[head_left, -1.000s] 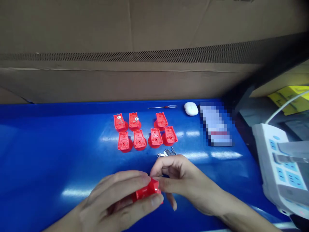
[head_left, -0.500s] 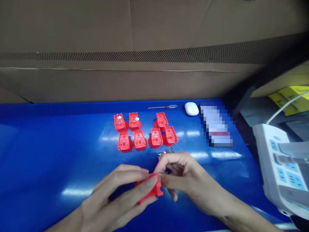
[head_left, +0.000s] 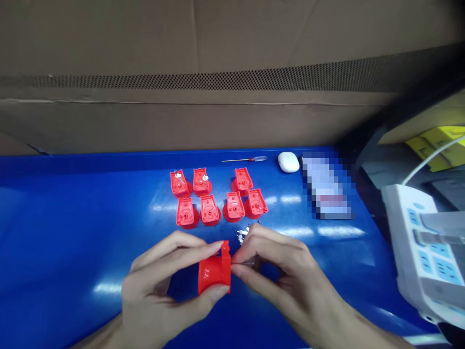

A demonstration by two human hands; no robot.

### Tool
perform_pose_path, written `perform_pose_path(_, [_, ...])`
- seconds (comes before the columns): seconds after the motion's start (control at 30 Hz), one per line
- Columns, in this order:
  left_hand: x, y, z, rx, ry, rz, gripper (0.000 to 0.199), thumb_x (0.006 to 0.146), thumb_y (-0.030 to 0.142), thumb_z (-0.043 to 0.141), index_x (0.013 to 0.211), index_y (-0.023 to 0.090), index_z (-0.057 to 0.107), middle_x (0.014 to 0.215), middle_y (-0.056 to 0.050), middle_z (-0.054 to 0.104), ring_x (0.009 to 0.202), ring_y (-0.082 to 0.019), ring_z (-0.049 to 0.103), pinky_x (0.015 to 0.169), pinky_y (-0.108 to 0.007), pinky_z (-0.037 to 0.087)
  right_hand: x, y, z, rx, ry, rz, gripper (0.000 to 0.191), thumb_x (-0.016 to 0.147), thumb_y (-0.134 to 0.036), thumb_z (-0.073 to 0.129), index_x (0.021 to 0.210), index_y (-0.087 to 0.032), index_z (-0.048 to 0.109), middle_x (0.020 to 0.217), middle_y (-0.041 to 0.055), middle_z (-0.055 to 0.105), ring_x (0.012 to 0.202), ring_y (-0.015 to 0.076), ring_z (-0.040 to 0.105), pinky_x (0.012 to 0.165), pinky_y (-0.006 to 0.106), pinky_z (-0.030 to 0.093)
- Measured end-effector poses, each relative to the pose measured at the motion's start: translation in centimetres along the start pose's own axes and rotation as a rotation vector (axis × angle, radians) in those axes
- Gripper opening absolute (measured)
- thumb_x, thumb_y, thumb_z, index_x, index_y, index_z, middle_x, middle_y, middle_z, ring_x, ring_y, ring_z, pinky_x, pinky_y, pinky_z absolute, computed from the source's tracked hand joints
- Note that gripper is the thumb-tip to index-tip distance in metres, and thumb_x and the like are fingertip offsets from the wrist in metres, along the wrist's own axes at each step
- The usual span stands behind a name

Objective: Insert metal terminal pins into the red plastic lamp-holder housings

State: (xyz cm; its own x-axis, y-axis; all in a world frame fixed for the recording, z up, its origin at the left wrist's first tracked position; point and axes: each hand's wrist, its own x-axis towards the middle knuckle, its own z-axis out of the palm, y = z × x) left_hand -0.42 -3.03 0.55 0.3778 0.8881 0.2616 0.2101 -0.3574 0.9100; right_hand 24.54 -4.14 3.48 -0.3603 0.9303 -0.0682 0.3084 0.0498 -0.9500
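My left hand (head_left: 170,281) is closed on a red plastic housing (head_left: 211,275), thumb below and fingers above. The housing is turned on its side, its rounded cup to the left and its flat plate to the right. My right hand (head_left: 279,271) pinches a thin metal pin (head_left: 248,263) between thumb and forefinger, right at the plate. Whether the pin is inside the housing I cannot tell. Just beyond the right fingers lies a small pile of white and metal parts (head_left: 241,235), partly hidden by the hand.
Several like red housings (head_left: 209,211) stand in two rows on the blue table (head_left: 72,232). Behind them lie a screwdriver (head_left: 250,159), a white rounded case (head_left: 288,162) and a blurred-out phone (head_left: 325,186). A power strip (head_left: 425,257) is at the right edge, cardboard (head_left: 163,126) at the back.
The red housing has been turned so its plate faces right, and my left fingers now hold it from above and below. My right hand's pinch on the metal pin has come into view.
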Motion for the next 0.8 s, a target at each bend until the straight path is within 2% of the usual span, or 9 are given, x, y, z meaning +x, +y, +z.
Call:
perform_pose_path(0.13, [0.6,0.4,0.2,-0.151,0.028,-0.12,0.045,0.091,0.015,0.086,0.132,0.034,0.081,0.109,-0.007,0.078,0.094,-0.02,0.076,0.079,-0.031,0.066,-0.8,0.2,-0.2,-0.231,-0.026,-0.219,0.02,0.115,-0.021,0.053,0.11,-0.023,0.072,0.098,0.0044,0.071,0.087,0.0187,0.065,0.081,0.031,0.057])
perform_pose_path(0.27, [1.2,0.9,0.3,-0.225,0.056,-0.196,0.038,0.09,0.019,0.088,0.125,0.034,0.085,0.1,-0.005,0.078,0.083,-0.016,0.075,0.07,-0.023,0.066,-1.9,-0.3,-1.3,-0.532,-0.096,-0.454,0.035,0.115,-0.026,0.05,0.147,-0.023,0.064,0.123,0.0114,0.079,0.12,0.0299,0.07,0.104,0.038,0.061])
perform_pose_path(0.33, [1.4,1.0,0.3,-0.265,0.066,-0.248,0.034,0.089,0.021,0.09,0.12,0.032,0.087,0.097,-0.005,0.078,0.079,-0.015,0.075,0.066,-0.02,0.066,-2.1,-0.9,-1.7,-0.659,-0.119,-0.504,0.036,0.114,-0.024,0.051,0.146,-0.019,0.065,0.125,0.0133,0.08,0.126,0.0321,0.069,0.104,0.038,0.062])
perform_pose_path(0.4, [1.5,0.9,0.3,-0.328,0.056,-0.338,0.029,0.09,0.024,0.09,0.118,0.03,0.088,0.092,-0.005,0.079,0.073,-0.015,0.076,0.064,-0.02,0.066,-1.9,-1.1,-1.7,-0.709,-0.108,-0.562,0.032,0.114,-0.018,0.045,0.132,-0.015,0.071,0.116,0.0139,0.082,0.114,0.03,0.072,0.094,0.036,0.063])
perform_pose_path(0.47, [1.5,0.8,0.3,-0.41,0.019,-0.436,0.026,0.093,0.026,0.088,0.119,0.027,0.088,0.084,-0.004,0.079,0.065,-0.014,0.075,0.06,-0.02,0.067,-1.4,-0.7,-1.1,-0.674,-0.107,-0.576,0.033,0.116,-0.016,0.041,0.125,-0.014,0.072,0.107,0.0131,0.081,0.097,0.027,0.072,0.08,0.035,0.063])
perform_pose_path(0.53, [1.4,0.6,0.3,-0.449,-0.006,-0.486,0.025,0.095,0.027,0.085,0.12,0.025,0.087,0.081,-0.003,0.077,0.06,-0.014,0.074,0.057,-0.021,0.067,-0.9,0.0,-0.3,-0.56,-0.094,-0.502,0.032,0.117,-0.018,0.041,0.123,-0.016,0.072,0.101,0.0097,0.078,0.087,0.0228,0.069,0.073,0.033,0.059])
perform_pose_path(0.6, [1.3,0.6,0.3,-0.419,0.013,-0.461,0.025,0.094,0.026,0.086,0.119,0.025,0.088,0.088,-0.005,0.076,0.065,-0.015,0.076,0.059,-0.023,0.068,-0.5,0.8,0.5,-0.418,-0.03,-0.404,0.025,0.117,-0.016,0.047,0.118,-0.019,0.072,0.1,0.0061,0.074,0.087,0.0189,0.067,0.076,0.031,0.058])
perform_pose_path(0.67, [1.2,0.6,0.2,-0.362,0.042,-0.408,0.028,0.091,0.025,0.088,0.119,0.026,0.088,0.096,-0.006,0.076,0.073,-0.017,0.078,0.063,-0.025,0.07,-0.3,1.3,1.0,-0.307,0.046,-0.365,0.013,0.114,-0.017,0.06,0.121,-0.019,0.071,0.108,0.0064,0.073,0.096,0.0183,0.068,0.086,0.031,0.058])
perform_pose_path(0.8, [1.3,0.7,0.1,-0.292,0.052,-0.329,0.032,0.09,0.025,0.089,0.122,0.03,0.087,0.095,-0.004,0.072,0.073,-0.014,0.074,0.063,-0.021,0.067,-0.2,1.4,1.3,-0.215,0.097,-0.393,0.019,0.109,-0.015,0.069,0.127,-0.018,0.07,0.115,0.0072,0.069,0.104,0.0188,0.067,0.096,0.034,0.057])
